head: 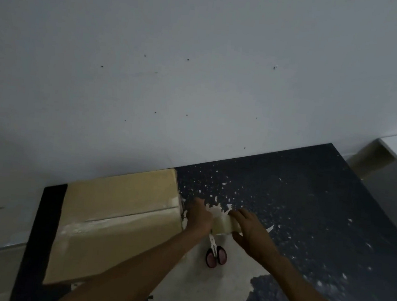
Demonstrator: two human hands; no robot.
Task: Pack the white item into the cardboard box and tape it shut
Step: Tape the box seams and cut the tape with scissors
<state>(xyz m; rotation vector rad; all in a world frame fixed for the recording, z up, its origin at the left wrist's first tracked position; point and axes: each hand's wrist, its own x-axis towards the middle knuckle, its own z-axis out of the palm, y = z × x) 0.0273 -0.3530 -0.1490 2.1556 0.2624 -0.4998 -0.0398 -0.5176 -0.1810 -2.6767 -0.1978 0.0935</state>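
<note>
A closed cardboard box [117, 225] lies on the left part of the dark table, flaps down, with pale tape along its centre seam. Just right of the box's right edge, a strip of pale tape [222, 221] stretches between both hands. My left hand [199, 217] grips the strip's end by the box corner. My right hand [251, 233] holds the other end, where the roll would be; the roll itself is hidden under the fingers. The white item is not visible.
Scissors with pink-lined black handles [215, 251] lie on the table below the tape. The dark table [308, 209] has worn, flaking white patches and meets a plain wall at the back. A lower pale surface [396, 174] stands to the right.
</note>
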